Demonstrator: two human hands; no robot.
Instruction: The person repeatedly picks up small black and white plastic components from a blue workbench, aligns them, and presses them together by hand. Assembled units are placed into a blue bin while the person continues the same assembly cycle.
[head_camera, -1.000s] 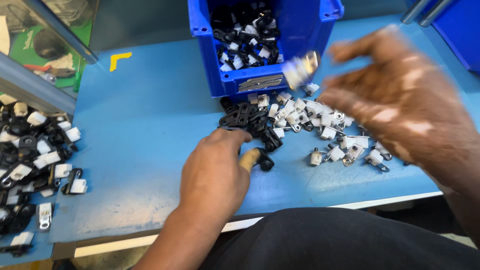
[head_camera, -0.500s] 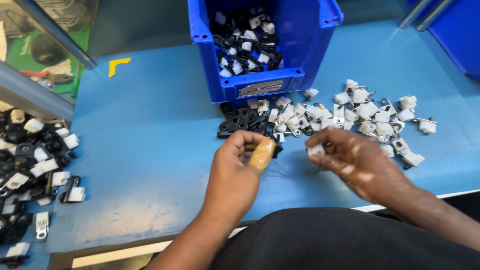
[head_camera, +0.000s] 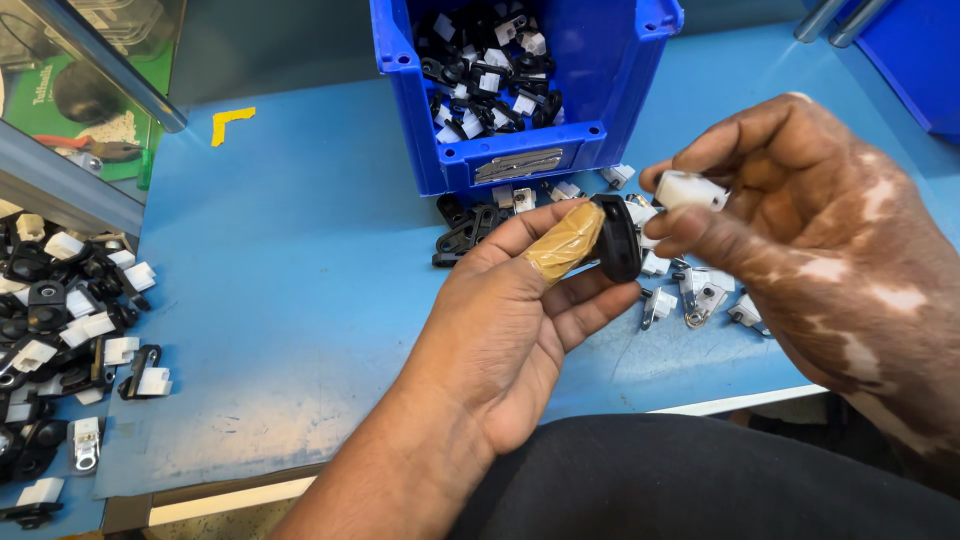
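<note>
My left hand (head_camera: 510, 320) is raised over the blue table (head_camera: 300, 270), its taped thumb and fingers pinching a small black plastic clip (head_camera: 617, 236). My right hand (head_camera: 810, 240) is beside it on the right, holding a small white plastic piece (head_camera: 688, 189) between thumb and forefinger, close to the black clip. Below the hands lie loose black clips (head_camera: 468, 228) and white pieces (head_camera: 700, 298) on the table in front of the blue bin (head_camera: 620, 60).
The open blue bin holds several black and white parts (head_camera: 485, 65). A heap of assembled black-and-white clips (head_camera: 60, 330) lies at the left edge. A yellow corner mark (head_camera: 232, 122) is stuck on the table. Another blue bin (head_camera: 915, 50) stands far right.
Both hands have come up closer to the camera. My right hand went from over the pile to beside my left hand, with a white piece in it next to the black clip.
</note>
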